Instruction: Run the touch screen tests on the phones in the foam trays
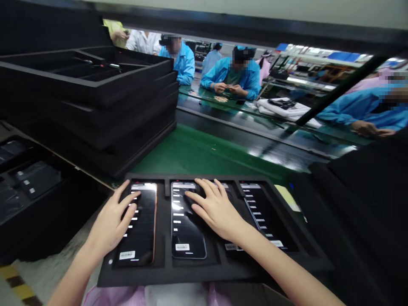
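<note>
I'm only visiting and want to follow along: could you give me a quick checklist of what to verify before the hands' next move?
1. Left-end phone in its slot in the black tray: ok.
2. Second phone from the left, screen lit: ok, white rows show on it.
3. Right-end phone, screen lit: ok, white rows show here too.
4. Third phone in clear view: not ok, the right hand and forearm cover most of it.
5. Both hands free of any grasped object: ok, the right hand and left hand are open.
6. Fingertips pressing the screens: cannot tell.
</note>
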The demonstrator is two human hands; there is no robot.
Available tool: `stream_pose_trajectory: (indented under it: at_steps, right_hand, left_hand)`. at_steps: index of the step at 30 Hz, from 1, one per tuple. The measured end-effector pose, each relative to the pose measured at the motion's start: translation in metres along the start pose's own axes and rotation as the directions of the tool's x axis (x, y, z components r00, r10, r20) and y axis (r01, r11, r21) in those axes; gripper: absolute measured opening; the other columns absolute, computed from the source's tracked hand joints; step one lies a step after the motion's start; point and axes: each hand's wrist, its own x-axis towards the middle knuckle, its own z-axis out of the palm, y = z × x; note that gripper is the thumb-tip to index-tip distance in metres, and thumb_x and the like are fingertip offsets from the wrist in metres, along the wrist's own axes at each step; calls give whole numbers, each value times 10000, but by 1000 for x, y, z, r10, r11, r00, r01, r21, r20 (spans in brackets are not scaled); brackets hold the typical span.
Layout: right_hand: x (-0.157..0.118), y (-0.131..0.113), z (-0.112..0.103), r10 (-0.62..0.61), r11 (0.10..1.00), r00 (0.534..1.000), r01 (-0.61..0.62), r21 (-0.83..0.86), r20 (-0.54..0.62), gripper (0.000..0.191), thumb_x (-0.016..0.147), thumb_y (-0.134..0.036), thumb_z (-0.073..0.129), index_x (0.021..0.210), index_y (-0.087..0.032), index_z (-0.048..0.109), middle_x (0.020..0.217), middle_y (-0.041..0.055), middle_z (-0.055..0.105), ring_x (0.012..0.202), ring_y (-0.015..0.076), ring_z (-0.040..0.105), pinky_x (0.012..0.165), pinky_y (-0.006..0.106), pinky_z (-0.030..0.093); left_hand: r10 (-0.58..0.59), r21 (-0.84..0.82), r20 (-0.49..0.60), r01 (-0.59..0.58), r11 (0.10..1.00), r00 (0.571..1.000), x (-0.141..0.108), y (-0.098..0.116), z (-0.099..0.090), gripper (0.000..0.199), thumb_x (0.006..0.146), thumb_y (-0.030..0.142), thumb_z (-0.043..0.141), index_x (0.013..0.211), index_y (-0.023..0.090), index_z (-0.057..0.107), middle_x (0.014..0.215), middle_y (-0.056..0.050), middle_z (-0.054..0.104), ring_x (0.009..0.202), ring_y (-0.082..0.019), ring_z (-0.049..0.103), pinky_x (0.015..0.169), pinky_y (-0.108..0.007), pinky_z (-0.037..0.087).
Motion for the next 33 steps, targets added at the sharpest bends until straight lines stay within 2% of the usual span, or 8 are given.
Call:
stream_pose_trajectory:
  at_steps: [3, 9, 22, 28, 33]
  right_hand:
    - [6, 0, 5, -35, 999, 999, 34, -7, -17, 389, 931, -389, 272, 1133, -275, 584, 1300, 107, 461, 1228, 257, 376, 1021, 522, 265]
    - [3, 12, 13, 28, 1000, 991, -26, 17, -129, 427, 924, -410, 223, 1202, -264, 512, 1263, 95, 482, 1196, 246, 404, 1015, 523, 274]
    - [0, 21, 17, 84, 992, 985, -68, 105, -150, 407, 917, -400, 246, 1206, -250, 489, 1231, 100, 493, 1182, 245, 412, 1003, 521, 290]
    - [-1, 21, 19, 81, 992, 984, -64, 110, -156, 409, 916, -410, 242, 1196, -253, 495, 1217, 101, 494, 1171, 251, 418, 1001, 524, 290]
    - [-4, 20, 17, 43, 995, 985, -27, 100, -165, 400, 922, -394, 242, 1168, -238, 517, 1183, 106, 509, 1144, 250, 432, 983, 515, 311]
  left_hand:
    - [9, 20, 21, -10, 1000, 1000, -3, 0, -1, 460, 899, 419, 256, 1177, 229, 569, 1453, -59, 303, 1245, -259, 416, 1007, -431, 376]
    - [18, 40, 28, -19, 999, 999, -6, 0, -1, 457, 909, 406, 260, 1177, 210, 575, 1450, -63, 316, 1243, -244, 417, 1017, -417, 371]
    - [-23, -1, 5, 23, 1000, 1000, -10, 2, -2, 431, 912, 392, 263, 1108, 229, 611, 1433, -37, 351, 1229, -226, 437, 1008, -400, 390]
    - [-72, -36, -27, 71, 997, 997, -11, 3, -3, 441, 905, 416, 259, 1152, 237, 577, 1430, -40, 354, 1203, -238, 469, 963, -391, 432]
    - [-101, -86, -7, 100, 991, 995, -15, 3, -4, 443, 905, 434, 258, 1076, 256, 625, 1391, -19, 413, 1156, -245, 510, 967, -399, 421]
